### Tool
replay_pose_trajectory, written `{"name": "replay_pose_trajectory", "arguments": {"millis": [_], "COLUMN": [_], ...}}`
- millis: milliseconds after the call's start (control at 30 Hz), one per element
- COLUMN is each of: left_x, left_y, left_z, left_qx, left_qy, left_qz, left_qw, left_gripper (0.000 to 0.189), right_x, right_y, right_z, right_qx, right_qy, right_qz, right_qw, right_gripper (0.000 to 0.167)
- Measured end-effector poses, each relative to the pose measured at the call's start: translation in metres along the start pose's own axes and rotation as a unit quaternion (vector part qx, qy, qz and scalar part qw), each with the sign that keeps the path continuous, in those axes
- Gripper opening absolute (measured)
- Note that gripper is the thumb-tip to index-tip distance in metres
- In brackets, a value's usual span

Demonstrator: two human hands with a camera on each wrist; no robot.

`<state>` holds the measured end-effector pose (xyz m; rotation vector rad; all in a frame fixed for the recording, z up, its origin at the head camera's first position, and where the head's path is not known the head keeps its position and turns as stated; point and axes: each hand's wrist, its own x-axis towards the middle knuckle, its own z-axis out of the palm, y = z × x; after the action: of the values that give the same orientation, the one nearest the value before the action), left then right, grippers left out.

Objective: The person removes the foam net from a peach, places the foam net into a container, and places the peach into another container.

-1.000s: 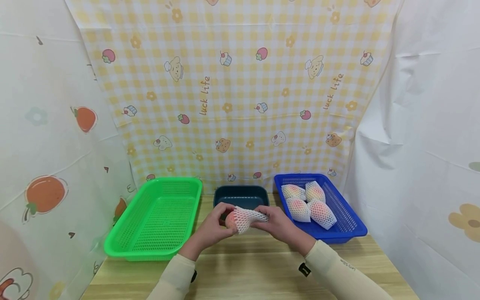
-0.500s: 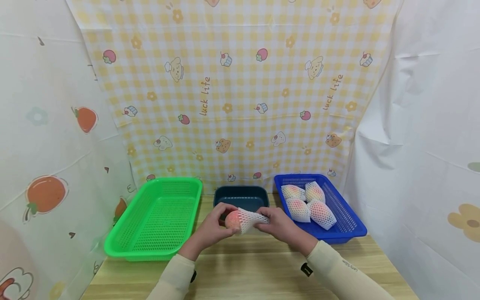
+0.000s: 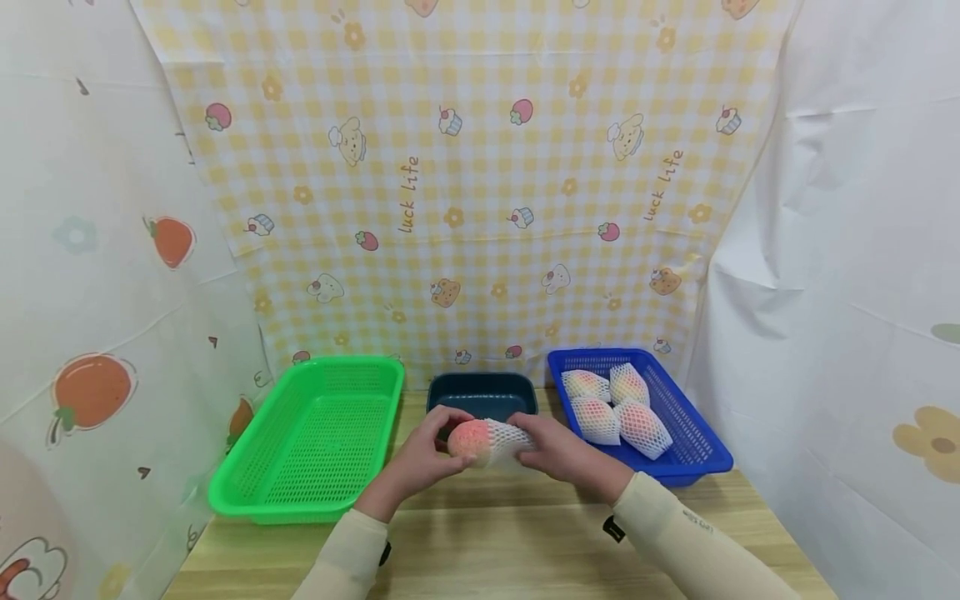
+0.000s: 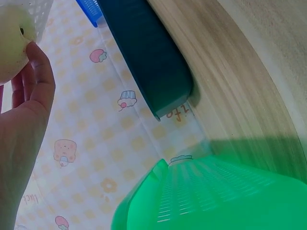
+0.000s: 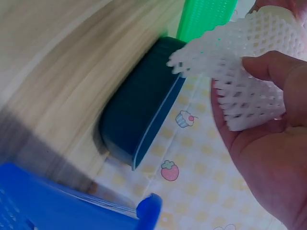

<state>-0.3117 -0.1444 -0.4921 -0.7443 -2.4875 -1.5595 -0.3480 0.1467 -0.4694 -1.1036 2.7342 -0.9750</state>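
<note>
In the head view a peach (image 3: 470,442) with a red blush is half out of a white foam fruit net (image 3: 507,438), held above the table in front of the dark green tub. My left hand (image 3: 424,450) grips the peach's bare end. On the net's loose end, the thumb and fingers of my right hand (image 3: 558,452) pinch the mesh. The left wrist view shows the peach's pale underside (image 4: 13,45) with its stem hollow. In the right wrist view the net (image 5: 249,72) hangs bunched under the thumb, the peach mostly hidden behind it.
A bright green basket (image 3: 307,500) stands at the left with nothing in it. The dark green tub (image 3: 482,382) is at the back middle. At the right, a blue basket (image 3: 693,437) contains several netted peaches (image 3: 642,427). A patterned cloth (image 3: 487,183) hangs behind the wooden table (image 3: 495,542).
The foam net has slid rightward off the peach, baring more of its red skin. My right hand has shifted slightly with the net, while the left hand keeps its place.
</note>
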Motion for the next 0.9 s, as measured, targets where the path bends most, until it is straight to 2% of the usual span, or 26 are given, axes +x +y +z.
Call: {"name": "replay_pose_trajectory", "arguments": {"millis": [167,433,633,900], "left_x": [-0.001,-0.003,-0.004,-0.004], "left_y": [-0.001,-0.005,-0.006,-0.005], "left_z": [-0.001,-0.002,-0.003,-0.005], "left_qx": [0.005,0.013,-0.001,-0.008], "left_qy": [0.007,0.014,0.021,0.024], "left_qz": [-0.001,-0.003,-0.002,-0.005], "left_qw": [1.0000,0.9998,0.9998,0.9997], "left_gripper": [0.054,0.055,0.055,0.055], "right_x": [0.008,0.017,0.034,0.058], "right_y": [-0.004,-0.004,-0.003,0.000], "right_z": [-0.006,-0.023,-0.039,-0.048], "right_qx": [-0.065,-0.120,-0.126,-0.130], "right_qy": [0.009,-0.006,-0.009,0.002], "right_qz": [-0.012,-0.016,-0.012,-0.024], "right_qw": [0.9978,0.9926,0.9919,0.9913], "right_gripper": [0.032,0.027,0.011,0.012]}}
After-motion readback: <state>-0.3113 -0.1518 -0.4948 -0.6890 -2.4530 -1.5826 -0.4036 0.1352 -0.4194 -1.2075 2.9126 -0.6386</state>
